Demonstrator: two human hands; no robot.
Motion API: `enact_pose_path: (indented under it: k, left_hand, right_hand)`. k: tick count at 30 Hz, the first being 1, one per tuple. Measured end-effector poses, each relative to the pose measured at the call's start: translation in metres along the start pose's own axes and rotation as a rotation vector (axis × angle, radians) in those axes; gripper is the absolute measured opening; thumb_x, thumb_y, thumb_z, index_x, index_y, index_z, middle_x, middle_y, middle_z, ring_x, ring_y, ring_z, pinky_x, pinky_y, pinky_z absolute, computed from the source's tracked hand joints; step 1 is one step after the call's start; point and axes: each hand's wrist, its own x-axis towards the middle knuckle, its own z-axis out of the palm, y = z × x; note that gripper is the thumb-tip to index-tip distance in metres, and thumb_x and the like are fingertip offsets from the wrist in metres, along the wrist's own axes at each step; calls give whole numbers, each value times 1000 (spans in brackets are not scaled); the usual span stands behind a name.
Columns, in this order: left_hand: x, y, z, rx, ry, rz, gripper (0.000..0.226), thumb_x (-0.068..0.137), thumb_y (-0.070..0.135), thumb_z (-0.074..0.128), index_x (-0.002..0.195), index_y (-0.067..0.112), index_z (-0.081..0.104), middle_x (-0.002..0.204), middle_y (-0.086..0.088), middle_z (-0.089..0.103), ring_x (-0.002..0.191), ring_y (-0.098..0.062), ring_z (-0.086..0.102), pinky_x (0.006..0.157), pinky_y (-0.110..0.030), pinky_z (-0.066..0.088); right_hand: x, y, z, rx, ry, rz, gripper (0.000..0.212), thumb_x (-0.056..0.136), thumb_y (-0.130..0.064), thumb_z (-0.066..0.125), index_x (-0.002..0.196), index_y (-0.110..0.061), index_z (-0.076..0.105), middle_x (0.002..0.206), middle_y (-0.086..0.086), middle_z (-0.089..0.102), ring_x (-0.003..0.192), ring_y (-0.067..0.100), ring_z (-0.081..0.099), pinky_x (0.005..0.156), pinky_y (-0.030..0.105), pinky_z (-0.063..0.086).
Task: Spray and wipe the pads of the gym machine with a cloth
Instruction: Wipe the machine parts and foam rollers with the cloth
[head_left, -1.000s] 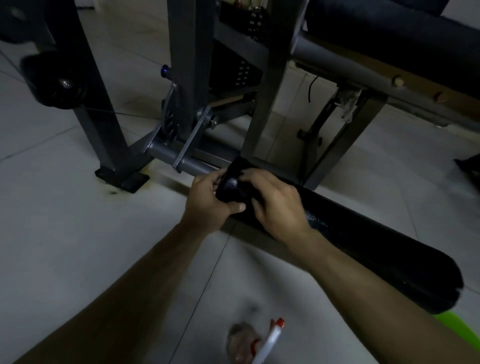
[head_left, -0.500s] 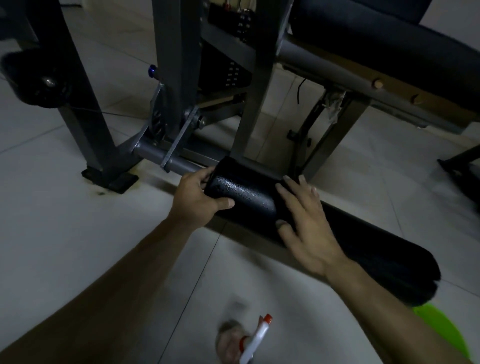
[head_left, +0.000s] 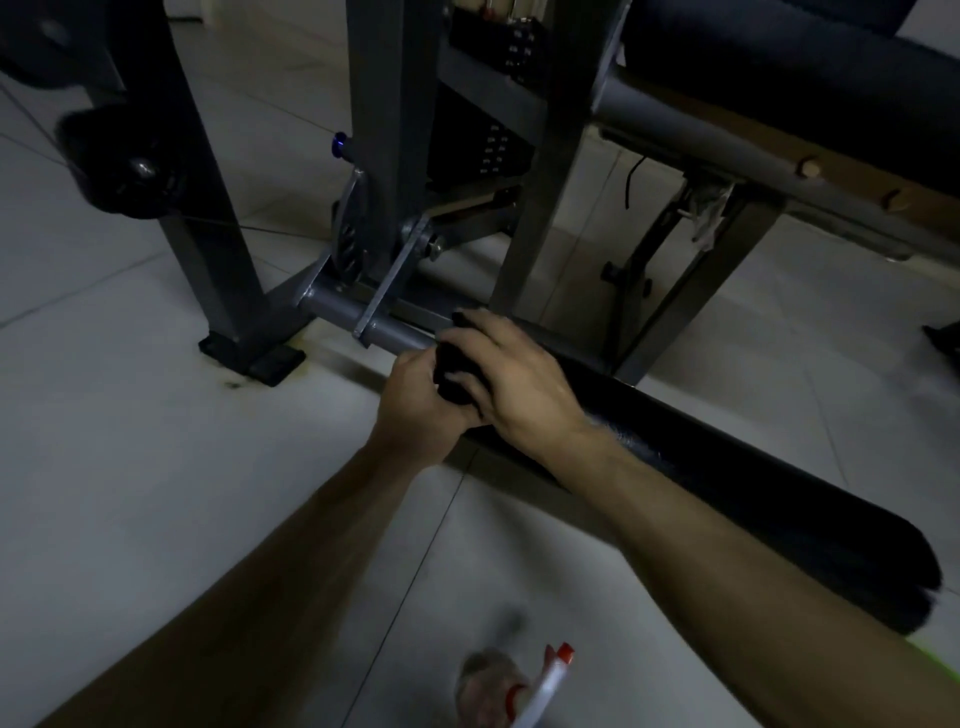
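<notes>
A long black roller pad (head_left: 727, 483) lies low over the tiled floor, on a grey bar (head_left: 374, 325) of the gym machine. My left hand (head_left: 421, 402) grips the pad's left end from the near side. My right hand (head_left: 514, 379) curls over the top of that same end, its fingers on a dark crumpled lump (head_left: 454, 371) that looks like a cloth, hard to tell from the pad. A white spray bottle (head_left: 548, 686) with a red nozzle stands on the floor at the bottom edge, apart from both hands.
Grey steel posts (head_left: 384, 130) and a weight stack (head_left: 498, 150) rise just behind the pad. A dark bench pad (head_left: 779, 67) spans the upper right. A black round roller (head_left: 130, 166) hangs at left. Something green (head_left: 940, 657) shows at the bottom right.
My right hand, lying flat farther right on the pad half a second ago, has slid back left to the pad's end and curled over it. My left hand kept its grip.
</notes>
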Motion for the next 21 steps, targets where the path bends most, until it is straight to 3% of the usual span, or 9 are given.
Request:
enact_pose_path:
  k: [2, 3, 6, 9, 12, 17, 21]
  left_hand:
    - [-1, -8, 0, -35, -7, 35, 54, 71, 10, 80, 120, 8, 58, 113, -12, 68, 114, -27, 67, 93, -56, 57]
    - [-2, -11, 1, -25, -7, 55, 57, 72, 14, 79, 124, 6, 57, 117, -16, 66, 116, -33, 65, 92, -62, 55]
    - [-3, 3, 6, 229, 70, 40, 79, 77, 35, 77, 145, 10, 45, 137, -10, 56, 129, -27, 53, 106, -53, 48]
    - [-6, 25, 18, 550, 76, 139, 108, 78, 44, 79, 162, 14, 18, 167, -9, 22, 154, -28, 18, 122, -47, 21]
    - [-8, 37, 40, 766, -39, 303, 101, 80, 48, 75, 161, 18, 24, 171, -7, 10, 157, -28, 0, 126, -51, 2]
    - [-23, 41, 87, 899, -181, 449, 95, 72, 43, 83, 152, 12, 42, 163, -13, 34, 155, -34, 17, 126, -55, 11]
    - [-37, 53, 135, 947, -235, 533, 103, 64, 43, 90, 150, 10, 45, 159, -14, 39, 151, -35, 27, 124, -56, 19]
  right_hand:
    - [17, -11, 9, -14, -10, -14, 39, 94, -15, 70, 132, -13, 65, 138, 14, 59, 128, 35, 55, 109, 47, 45]
    - [17, -11, 8, -19, -16, -15, 38, 92, -13, 69, 130, -13, 66, 136, 14, 60, 124, 35, 56, 106, 46, 47]
    - [-4, -4, -4, -12, -5, -25, 39, 92, -13, 61, 131, -14, 66, 140, 12, 58, 130, 33, 54, 110, 42, 43]
    - [-40, 11, -13, -16, 83, 11, 39, 91, -15, 56, 127, -12, 69, 141, 13, 60, 134, 31, 54, 113, 43, 46]
    - [-85, 32, -25, -50, 130, 53, 37, 93, -15, 57, 127, -9, 70, 141, 14, 60, 136, 31, 54, 112, 48, 47]
    - [-155, 61, -50, -121, 164, 106, 33, 98, -12, 56, 127, -7, 70, 140, 17, 60, 135, 34, 55, 110, 51, 47]
    - [-221, 86, -78, -168, 192, 212, 32, 97, -9, 60, 128, -7, 69, 142, 17, 59, 138, 34, 53, 110, 53, 47]
